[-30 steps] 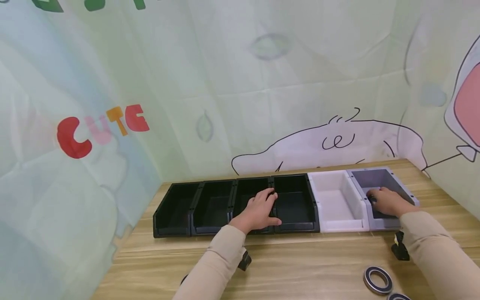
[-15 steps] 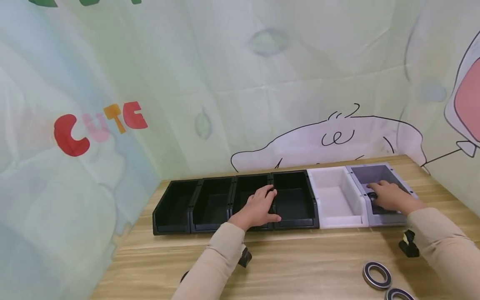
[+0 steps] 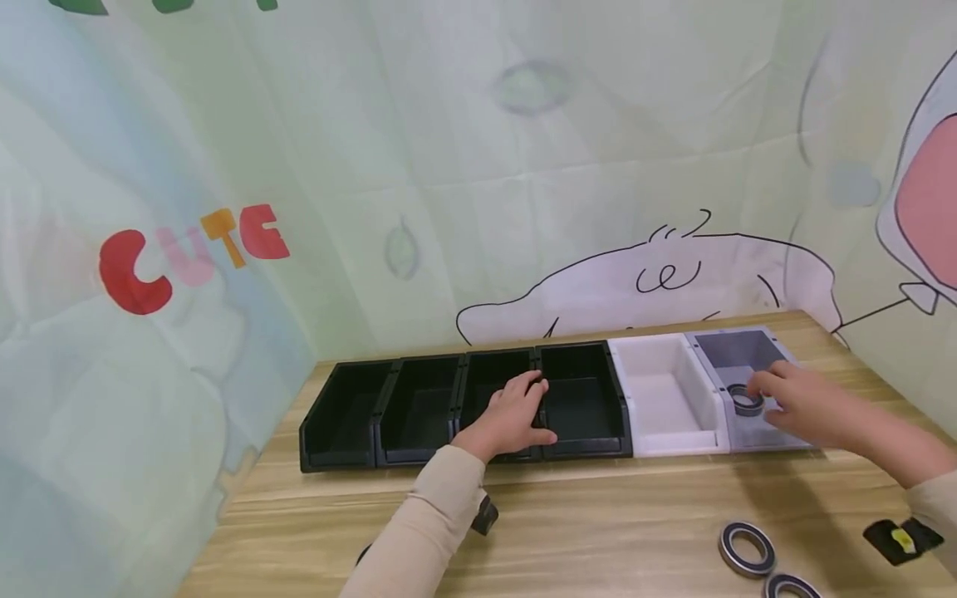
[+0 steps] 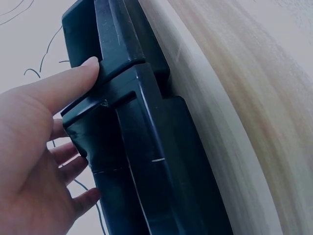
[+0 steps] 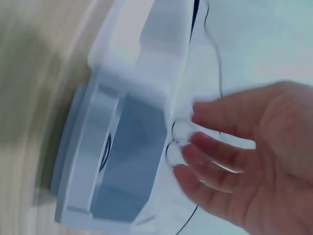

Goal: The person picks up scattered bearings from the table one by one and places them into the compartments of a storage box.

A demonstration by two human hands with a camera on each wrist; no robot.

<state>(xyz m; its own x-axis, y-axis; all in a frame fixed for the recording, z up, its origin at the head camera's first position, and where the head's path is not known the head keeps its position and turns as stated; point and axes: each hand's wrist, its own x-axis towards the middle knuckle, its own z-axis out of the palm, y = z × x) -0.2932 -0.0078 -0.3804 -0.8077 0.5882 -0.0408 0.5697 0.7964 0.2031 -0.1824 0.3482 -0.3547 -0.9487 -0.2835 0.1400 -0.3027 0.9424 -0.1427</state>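
In the head view, my left hand [image 3: 508, 419] rests on the black bins [image 3: 586, 399] at the divider between two of them. Its fingers are spread and relaxed; in the left wrist view the thumb [image 4: 80, 81] touches a bin's edge. A ball bearing [image 3: 746, 412], a dark ring with a metal rim, lies inside the grey bin [image 3: 736, 349] at the row's right end. Just above and right of it is my right hand [image 3: 815, 407], fingers loosely bent around nothing. The right wrist view is blurred and shows this hand [image 5: 254, 156] apart from the bin.
A white bin [image 3: 665, 390] stands between the black and grey ones. Two more bearings lie on the wooden table [image 3: 598, 523] in front, one bearing [image 3: 727, 544] whole and another bearing [image 3: 773, 588] cut by the frame edge. A printed curtain [image 3: 374, 166] hangs behind.
My right hand has let go of the bearing, which now lies in the grey bin, and has drawn back to the right. The left hand stays in place.
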